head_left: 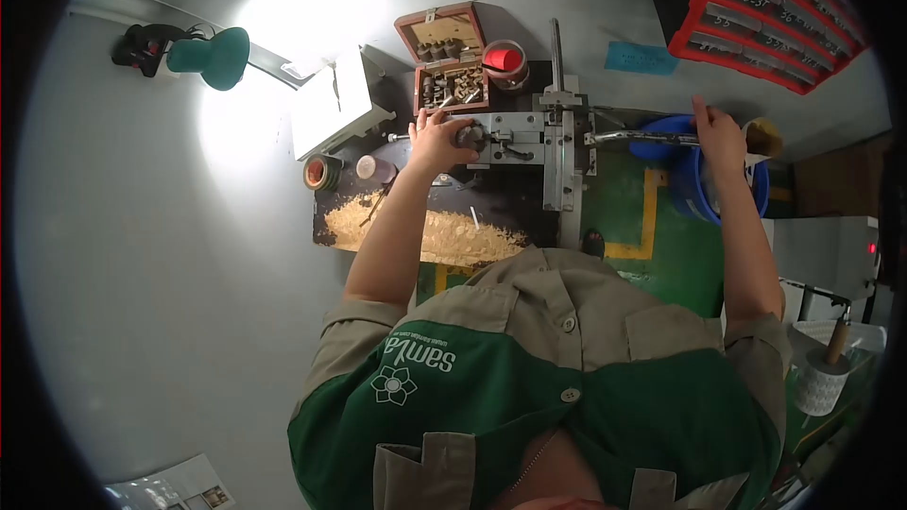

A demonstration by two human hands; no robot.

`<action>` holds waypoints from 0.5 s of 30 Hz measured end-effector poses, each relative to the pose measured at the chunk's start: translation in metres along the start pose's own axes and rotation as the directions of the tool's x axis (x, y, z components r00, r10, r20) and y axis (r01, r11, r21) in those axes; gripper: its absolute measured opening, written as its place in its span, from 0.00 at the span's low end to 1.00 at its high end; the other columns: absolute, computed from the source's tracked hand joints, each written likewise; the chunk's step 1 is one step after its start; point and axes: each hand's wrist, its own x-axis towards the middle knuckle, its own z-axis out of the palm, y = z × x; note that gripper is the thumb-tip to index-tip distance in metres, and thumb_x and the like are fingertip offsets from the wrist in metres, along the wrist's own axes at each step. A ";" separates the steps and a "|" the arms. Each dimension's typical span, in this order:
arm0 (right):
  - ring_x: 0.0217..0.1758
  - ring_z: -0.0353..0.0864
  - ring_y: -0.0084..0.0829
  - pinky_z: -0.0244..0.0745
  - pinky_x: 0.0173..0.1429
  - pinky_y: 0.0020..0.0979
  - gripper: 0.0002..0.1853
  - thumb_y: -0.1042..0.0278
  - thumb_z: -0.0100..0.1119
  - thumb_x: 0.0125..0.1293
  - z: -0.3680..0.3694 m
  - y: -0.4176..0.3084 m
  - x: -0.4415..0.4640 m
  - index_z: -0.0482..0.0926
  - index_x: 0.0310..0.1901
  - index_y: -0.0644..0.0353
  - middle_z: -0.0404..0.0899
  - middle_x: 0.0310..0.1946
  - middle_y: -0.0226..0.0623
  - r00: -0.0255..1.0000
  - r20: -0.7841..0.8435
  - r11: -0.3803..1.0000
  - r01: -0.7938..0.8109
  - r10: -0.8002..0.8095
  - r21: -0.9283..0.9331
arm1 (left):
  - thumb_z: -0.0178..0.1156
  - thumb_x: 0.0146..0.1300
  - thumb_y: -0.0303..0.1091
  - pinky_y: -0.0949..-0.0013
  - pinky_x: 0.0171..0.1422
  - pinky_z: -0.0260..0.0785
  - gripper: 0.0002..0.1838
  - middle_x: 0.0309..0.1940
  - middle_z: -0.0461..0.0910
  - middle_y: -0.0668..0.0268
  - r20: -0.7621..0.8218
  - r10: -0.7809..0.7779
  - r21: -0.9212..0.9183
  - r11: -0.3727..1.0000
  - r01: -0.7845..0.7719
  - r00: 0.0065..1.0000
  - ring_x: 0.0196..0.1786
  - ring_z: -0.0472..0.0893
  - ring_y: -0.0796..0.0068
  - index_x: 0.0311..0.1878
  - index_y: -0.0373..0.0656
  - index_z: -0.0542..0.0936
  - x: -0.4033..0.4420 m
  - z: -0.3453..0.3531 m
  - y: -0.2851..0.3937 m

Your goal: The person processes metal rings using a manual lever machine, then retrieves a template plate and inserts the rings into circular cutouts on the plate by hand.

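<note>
My left hand [436, 144] is on the left end of a grey metal machine [515, 125], its thumb and a finger around a dark round knob [470, 137] and its other fingers spread. Off to the right, my right hand [723, 144] is closed at the outer end of a long metal lever [647, 136], which reaches out from the machine's upright rail [563, 161]. That hand is above a blue bucket [697, 191], and its grip is partly hidden.
Behind the machine are an open wooden box [452, 87] of small metal parts and a jar [507, 64] with red contents. A tape roll [322, 172] and a small cup [375, 169] lie left. Yellowish shavings [453, 234] cover the near bench edge. Red drawers [765, 14] stand back right.
</note>
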 end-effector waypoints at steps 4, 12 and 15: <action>0.36 0.84 0.51 0.78 0.40 0.44 0.31 0.34 0.43 0.73 0.017 0.015 0.001 0.87 0.35 0.52 0.84 0.29 0.44 0.999 -0.016 0.994 -0.037 0.035 -0.101 | 0.78 0.37 0.58 0.35 0.80 0.33 0.43 0.75 0.61 0.55 -0.035 -0.035 0.040 0.999 0.037 0.999 0.80 0.46 0.40 0.64 0.74 0.79 -0.004 0.001 0.005; 0.38 0.85 0.48 0.78 0.41 0.44 0.32 0.33 0.41 0.73 0.002 -0.002 -0.002 0.87 0.38 0.52 0.85 0.31 0.43 0.997 0.006 0.986 -0.077 0.078 -0.147 | 0.78 0.35 0.60 0.36 0.80 0.32 0.44 0.76 0.60 0.52 -0.038 -0.069 0.043 0.997 0.070 0.997 0.81 0.45 0.40 0.64 0.75 0.78 -0.003 0.002 0.004; 0.36 0.85 0.47 0.78 0.42 0.42 0.32 0.34 0.41 0.74 -0.004 -0.007 -0.013 0.87 0.34 0.52 0.85 0.29 0.41 0.994 -0.108 0.987 0.024 -0.007 0.159 | 0.78 0.35 0.60 0.36 0.80 0.32 0.43 0.75 0.61 0.52 -0.043 -0.109 0.067 0.991 0.112 0.993 0.81 0.45 0.40 0.63 0.73 0.79 -0.003 -0.002 0.012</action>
